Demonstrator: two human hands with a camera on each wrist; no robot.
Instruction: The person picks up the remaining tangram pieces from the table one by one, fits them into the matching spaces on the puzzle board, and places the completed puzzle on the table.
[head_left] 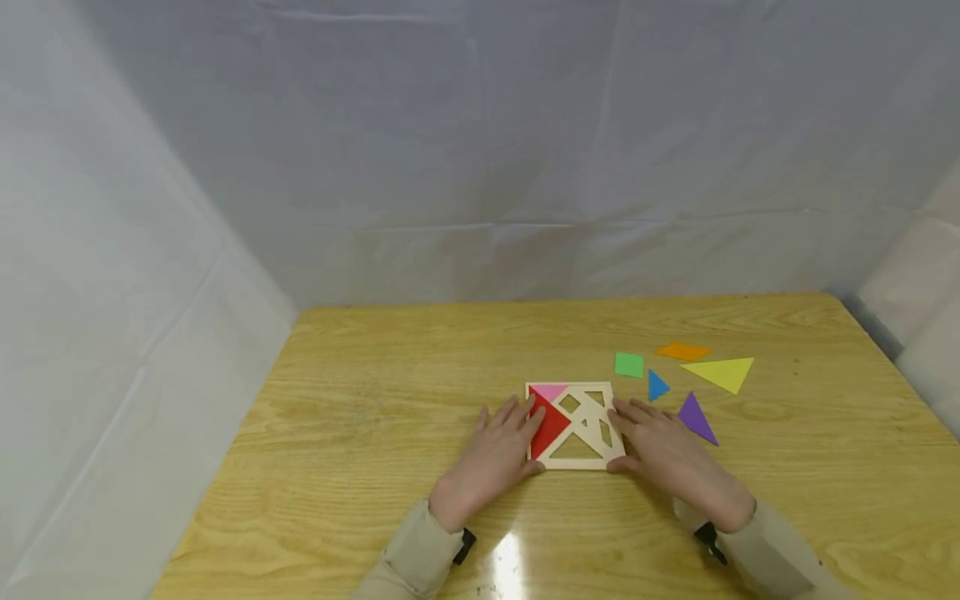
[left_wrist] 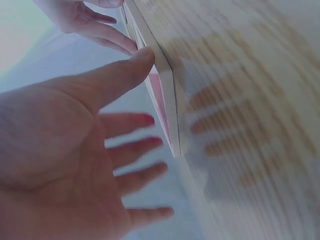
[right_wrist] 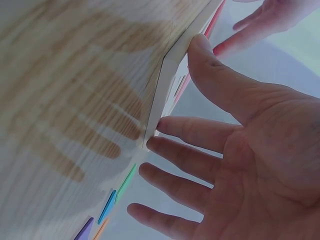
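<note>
Flanking the board (head_left: pixel 576 464), L hand (head_left: pixel 491 450) and R hand (head_left: pixel 670 446) lay w/ fingers extended, grips wide; purple triangle (head_left: pixel 697 420) sat just rt. of R hand, long axis slanting near-right.

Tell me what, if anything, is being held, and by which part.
Nothing is plainly gripped: the left hand and right hand touch the wooden board at its sides, thumbs by its near corners, while it lies on the table.
</note>
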